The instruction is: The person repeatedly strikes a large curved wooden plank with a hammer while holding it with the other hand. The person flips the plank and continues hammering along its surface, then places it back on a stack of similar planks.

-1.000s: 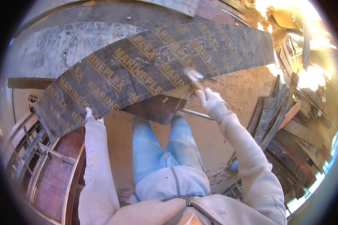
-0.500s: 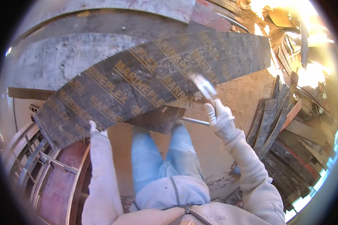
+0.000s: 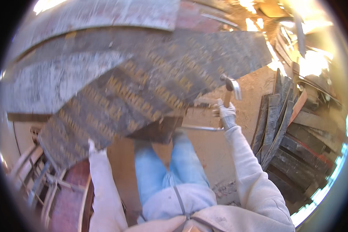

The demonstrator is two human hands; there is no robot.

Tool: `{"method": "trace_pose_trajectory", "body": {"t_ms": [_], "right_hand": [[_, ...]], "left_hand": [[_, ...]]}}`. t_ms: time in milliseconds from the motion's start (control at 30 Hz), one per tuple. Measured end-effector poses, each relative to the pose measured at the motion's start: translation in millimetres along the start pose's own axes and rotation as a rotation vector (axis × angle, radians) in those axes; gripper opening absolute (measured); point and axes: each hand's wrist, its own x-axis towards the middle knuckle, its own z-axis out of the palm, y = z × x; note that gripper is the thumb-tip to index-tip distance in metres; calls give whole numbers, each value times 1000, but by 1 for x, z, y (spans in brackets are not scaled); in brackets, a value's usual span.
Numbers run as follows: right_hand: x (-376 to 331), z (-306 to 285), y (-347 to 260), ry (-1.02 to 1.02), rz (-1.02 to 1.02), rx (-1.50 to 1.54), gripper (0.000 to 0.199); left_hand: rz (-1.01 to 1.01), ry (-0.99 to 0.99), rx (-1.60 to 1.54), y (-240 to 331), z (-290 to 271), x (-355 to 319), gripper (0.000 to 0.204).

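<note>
A long, dark plywood board (image 3: 123, 96) with yellowish printing slants across the view, from lower left to upper right. At its near left edge is my gloved left hand (image 3: 95, 147), the thumb over the top face and the other fingers mostly hidden; it grips the edge. My gloved right hand (image 3: 226, 112) is closed round the wooden handle of a claw hammer (image 3: 232, 88). The hammer stands upright, its metal head near the board's right-hand near edge and its claw to the right. Under the board, by my knees, a dark panel piece (image 3: 154, 131) shows.
A metal bar (image 3: 203, 128) sticks out beside my right knee. Several old planks (image 3: 270, 120) are heaped on the right. Large grey sheets (image 3: 65, 77) lie beyond the board. Curved framed formwork (image 3: 67, 197) stands at lower left. Sandy ground (image 3: 255, 85) shows between board and planks.
The hammer has swung from leaning left over the board to upright, its head farther right. My left hand still grips the board's edge. The whole view has shifted a little.
</note>
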Motion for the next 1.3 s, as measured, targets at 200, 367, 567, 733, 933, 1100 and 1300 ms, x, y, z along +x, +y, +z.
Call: {"method": "trace_pose_trajectory", "body": {"t_ms": [200,367,567,733,933,1100,1300], "right_hand": [[70,39,2,12,86,701,36],[58,64,-21,362,105,431,29],[-20,103,8,434,48,316,32],[-33,96,46,419,72,307,23],[-37,90,46,389,96,334,30],[-93,141,33,110,233,558,26],[-166,75,39,-129,384,254,34]], "left_hand": [[94,290,97,9,13,-4,63],[93,225,172,28,14,-15,63],[132,169,304,110,-13,-7,64],[350,291,278,122,-14,-38,63],[718,270,331,166,23,-99,61],[685,400,563,243,138,-66,68],[1365,88,1560,53,233,-8,73]]}}
